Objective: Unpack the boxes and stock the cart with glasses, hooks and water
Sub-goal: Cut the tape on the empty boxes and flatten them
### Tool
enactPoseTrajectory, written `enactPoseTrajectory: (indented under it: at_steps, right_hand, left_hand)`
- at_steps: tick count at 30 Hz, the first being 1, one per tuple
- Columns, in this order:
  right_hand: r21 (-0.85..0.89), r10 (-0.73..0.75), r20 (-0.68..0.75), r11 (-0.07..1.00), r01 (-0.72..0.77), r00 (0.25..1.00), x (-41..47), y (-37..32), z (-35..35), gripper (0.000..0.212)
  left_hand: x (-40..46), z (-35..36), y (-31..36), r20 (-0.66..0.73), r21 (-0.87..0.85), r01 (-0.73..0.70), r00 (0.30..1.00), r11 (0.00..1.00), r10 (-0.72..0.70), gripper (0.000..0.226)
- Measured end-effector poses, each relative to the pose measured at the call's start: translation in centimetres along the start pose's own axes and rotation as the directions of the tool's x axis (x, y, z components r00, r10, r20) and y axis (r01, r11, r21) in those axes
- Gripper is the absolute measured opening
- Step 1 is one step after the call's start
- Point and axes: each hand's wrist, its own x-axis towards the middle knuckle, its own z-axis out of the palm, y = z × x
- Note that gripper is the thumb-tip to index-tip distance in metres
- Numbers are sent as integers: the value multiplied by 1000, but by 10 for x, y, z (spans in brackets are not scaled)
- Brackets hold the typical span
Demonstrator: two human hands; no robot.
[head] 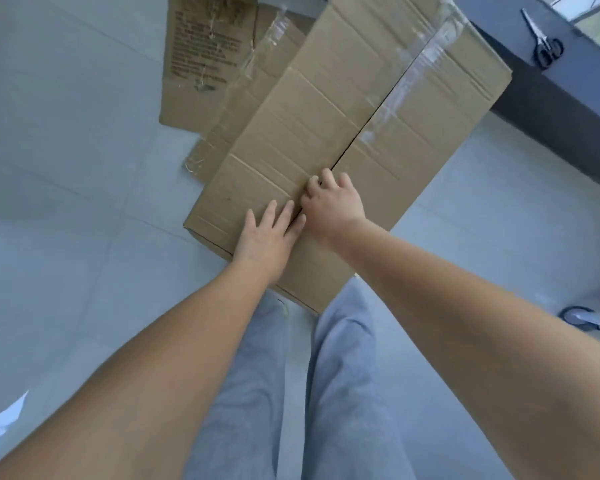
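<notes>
The closed cardboard box [343,140] stood on the floor [66,202] before the person's legs, atop flattened cardboard [201,64], its seam slit; to open it well, both flaps wanted lifting evenly from that seam; the left hand [267,237] lay flat, fingers straight, on the left flap; the right hand [333,202] curled its fingertips into the gap; scissors [542,39] lay on the bench [534,81].

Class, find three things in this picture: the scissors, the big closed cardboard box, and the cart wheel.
scissors [548,51]: head view, on the black handles.
cardboard box [291,133]: head view, on the left top flap.
cart wheel [581,318]: head view, on the wheel's rim.
</notes>
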Motion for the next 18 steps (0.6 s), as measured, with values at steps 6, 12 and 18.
enactPoseTrajectory:
  at_steps: [6,12,18]
  right_hand:
    - [323,210,-26,927,-191,977,-37,9,-17,37]
    - [503,455,-208,809,-304,866,-105,20,-12,24]
    - [580,472,-247,772,-261,846,-127,3,13,24]
  left_hand:
    - [-20,-13,-4,-265,-308,-137,963,942,54,59]
    - [-26,-54,1,-189,-177,-39,982,983,5,47]
    - [10,-69,31,70,320,-179,984,930,165,53]
